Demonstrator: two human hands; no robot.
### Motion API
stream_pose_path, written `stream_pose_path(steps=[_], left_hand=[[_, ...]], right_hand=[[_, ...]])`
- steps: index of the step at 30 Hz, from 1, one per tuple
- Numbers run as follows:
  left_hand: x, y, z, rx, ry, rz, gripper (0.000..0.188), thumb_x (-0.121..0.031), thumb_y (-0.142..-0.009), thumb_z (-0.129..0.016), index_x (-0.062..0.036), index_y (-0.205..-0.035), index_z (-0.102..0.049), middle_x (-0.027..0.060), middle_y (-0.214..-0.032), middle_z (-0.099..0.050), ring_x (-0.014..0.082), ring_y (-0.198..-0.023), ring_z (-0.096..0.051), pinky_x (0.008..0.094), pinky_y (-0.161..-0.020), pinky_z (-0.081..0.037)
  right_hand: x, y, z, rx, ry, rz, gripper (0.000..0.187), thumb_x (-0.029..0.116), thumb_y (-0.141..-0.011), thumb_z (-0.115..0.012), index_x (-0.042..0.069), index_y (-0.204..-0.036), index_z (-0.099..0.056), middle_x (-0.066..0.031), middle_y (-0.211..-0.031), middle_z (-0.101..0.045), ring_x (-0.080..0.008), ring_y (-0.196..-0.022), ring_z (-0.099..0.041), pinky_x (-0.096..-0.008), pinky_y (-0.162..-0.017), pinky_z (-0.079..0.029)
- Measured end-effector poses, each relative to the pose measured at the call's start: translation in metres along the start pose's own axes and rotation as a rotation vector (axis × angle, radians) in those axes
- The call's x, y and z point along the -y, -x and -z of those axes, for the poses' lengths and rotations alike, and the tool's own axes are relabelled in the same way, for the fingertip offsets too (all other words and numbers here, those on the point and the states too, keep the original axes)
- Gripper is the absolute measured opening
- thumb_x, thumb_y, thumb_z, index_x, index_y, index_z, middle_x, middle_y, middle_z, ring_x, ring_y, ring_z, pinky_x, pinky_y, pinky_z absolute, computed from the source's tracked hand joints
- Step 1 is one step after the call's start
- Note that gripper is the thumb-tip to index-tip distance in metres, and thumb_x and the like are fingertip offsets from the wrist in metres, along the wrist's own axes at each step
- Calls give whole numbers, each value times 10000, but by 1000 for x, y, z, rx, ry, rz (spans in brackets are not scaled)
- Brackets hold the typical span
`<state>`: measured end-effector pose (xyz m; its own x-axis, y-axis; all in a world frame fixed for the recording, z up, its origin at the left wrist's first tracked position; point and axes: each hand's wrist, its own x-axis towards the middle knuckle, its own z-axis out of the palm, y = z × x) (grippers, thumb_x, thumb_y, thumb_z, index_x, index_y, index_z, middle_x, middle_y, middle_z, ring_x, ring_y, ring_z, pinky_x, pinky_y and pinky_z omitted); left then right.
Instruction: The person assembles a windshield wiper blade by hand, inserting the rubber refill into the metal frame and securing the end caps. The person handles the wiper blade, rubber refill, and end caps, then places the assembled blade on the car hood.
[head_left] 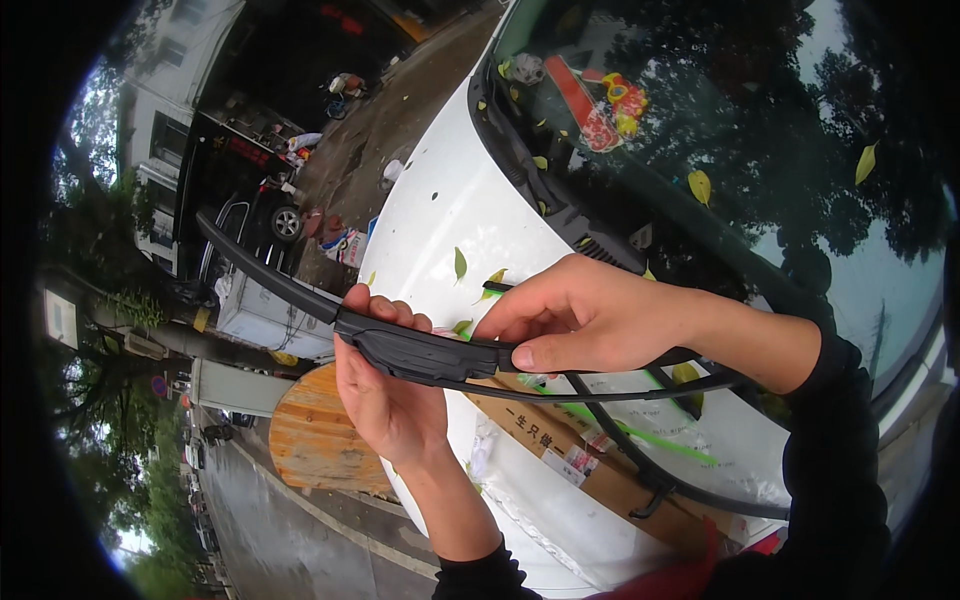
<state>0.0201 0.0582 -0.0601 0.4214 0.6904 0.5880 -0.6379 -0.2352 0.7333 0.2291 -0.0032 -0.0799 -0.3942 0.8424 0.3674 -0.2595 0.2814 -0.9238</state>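
A black wiper blade (410, 352) is held up over the white car hood (440, 210), its far end reaching to the upper left. My left hand (390, 410) is closed round the thick middle part of the blade, with the thumb below and the fingertips showing above. Just to the right of that part, my right hand (610, 315) pinches the blade between thumb and fingers. The blade's right end passes below my right wrist. Another black wiper piece (650, 478) lies lower on the hood, over a cardboard box (540, 425) and a clear plastic sleeve (735, 455) with green strips.
The windshield (760, 110) rises at the right, with red and yellow items (600, 105) seen in it. Loose leaves (460, 264) lie on the hood and glass. Beyond the car stand a round wooden board (320, 435), a white box-shaped thing (270, 310) and a wet road (300, 535).
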Motion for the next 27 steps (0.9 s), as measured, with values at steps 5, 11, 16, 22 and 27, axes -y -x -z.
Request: stream_pose_path(steps=[5,11,16,22,27], left_hand=[[-1,0,-1,-39,-27,-25,471,-195,-966,-544,61,-1334,-398,134,-1138,-509,201,-1016,-486,360,-903,-418],[-3,-1,-2,-40,-74,-54,437,-176,-968,-534,37,-1329,-413,128,-1141,-509,210,-1033,-499,375,-932,-424],[-3,1,0,-35,-81,-60,425,-172,-969,-530,35,-1322,-417,129,-1147,-505,212,-1039,-497,373,-933,-425],[-3,1,-3,-70,-80,-61,407,-173,-963,-541,35,-1296,-433,130,-1131,-510,219,-1036,-495,369,-932,-426],[-2,2,-4,-70,-91,-77,395,-186,-957,-557,29,-1270,-444,130,-1119,-511,217,-1024,-491,369,-922,-425]], right_hand=[[1,-3,2,0,69,-43,283,-8,-885,-579,-59,-1163,-596,-52,-862,-636,-73,-744,-549,-233,-663,-464],[-8,-7,6,-79,63,16,243,-8,-871,-591,-70,-1105,-618,-45,-778,-622,-76,-686,-542,-245,-612,-450],[-9,-9,5,-65,44,4,254,4,-868,-603,-72,-1110,-615,-44,-788,-624,-80,-700,-547,-237,-621,-452],[-8,-8,-1,-73,55,93,261,67,-829,-633,-55,-1060,-630,-50,-764,-645,-74,-679,-558,-243,-607,-452],[-6,-9,-15,-213,365,181,275,99,-748,-636,-41,-985,-649,-102,-682,-636,-141,-576,-572,-290,-554,-456]])
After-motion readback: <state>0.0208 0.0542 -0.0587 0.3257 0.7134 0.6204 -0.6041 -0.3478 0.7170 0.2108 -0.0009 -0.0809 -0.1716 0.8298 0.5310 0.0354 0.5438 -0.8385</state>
